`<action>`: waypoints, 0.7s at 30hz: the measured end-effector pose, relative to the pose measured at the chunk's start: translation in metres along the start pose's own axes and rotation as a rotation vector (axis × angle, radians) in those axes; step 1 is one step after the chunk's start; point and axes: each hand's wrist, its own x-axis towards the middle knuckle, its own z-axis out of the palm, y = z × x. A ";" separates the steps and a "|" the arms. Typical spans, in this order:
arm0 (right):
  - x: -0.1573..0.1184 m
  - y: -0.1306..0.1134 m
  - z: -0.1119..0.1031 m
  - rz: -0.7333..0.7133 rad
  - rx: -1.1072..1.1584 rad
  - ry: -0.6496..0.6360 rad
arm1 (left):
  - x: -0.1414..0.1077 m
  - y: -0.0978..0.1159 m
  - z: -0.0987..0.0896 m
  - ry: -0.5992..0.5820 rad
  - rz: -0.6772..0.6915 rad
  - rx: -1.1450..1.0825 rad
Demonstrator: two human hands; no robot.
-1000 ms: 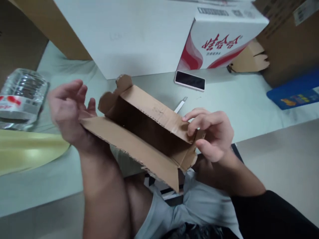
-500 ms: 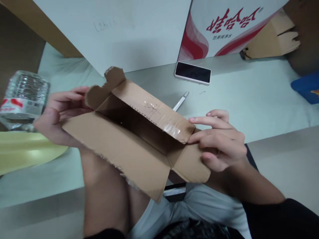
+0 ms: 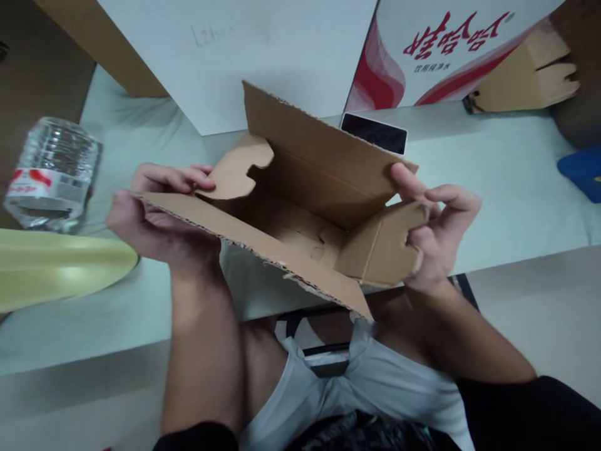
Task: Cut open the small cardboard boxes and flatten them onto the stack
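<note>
Corrugated cardboard box [image 3: 305,241] held tilted above front of desk [image 3: 507,188], top open, cardboard floor visible inside. Left hand [image 3: 164,232]: half curled, gripping near flap [image 3: 263,241] and left side flap [image 3: 239,166]. Right hand [image 3: 441,232]: fingers bent around right side flap [image 3: 387,241], one fingertip on far flap [image 3: 323,144]. Versus 0.5 s ago: far flap, then folded partly over opening, now raised, partly covering smartphone [image 3: 373,133].

Brown corrugated cardboard box [image 3: 310,181], top open toward the viewer, two long flaps spread apart, the nearer one ragged along its edge, two shorter end flaps with notched, rounded outlines, curved cut lines on the inner floor, body tilted, held aloft mid-view.
</note>
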 end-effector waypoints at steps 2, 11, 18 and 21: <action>0.001 0.008 0.007 -0.142 0.095 0.023 | -0.001 -0.001 -0.002 -0.101 0.218 0.068; -0.003 0.019 0.018 -0.197 0.116 -0.025 | 0.031 -0.028 -0.027 -0.222 0.590 0.264; -0.002 0.022 0.017 -0.408 0.254 -0.186 | 0.040 -0.030 -0.043 -0.523 0.713 0.518; -0.008 0.028 0.024 -0.259 0.261 -0.082 | 0.038 -0.024 -0.046 -0.545 0.688 0.533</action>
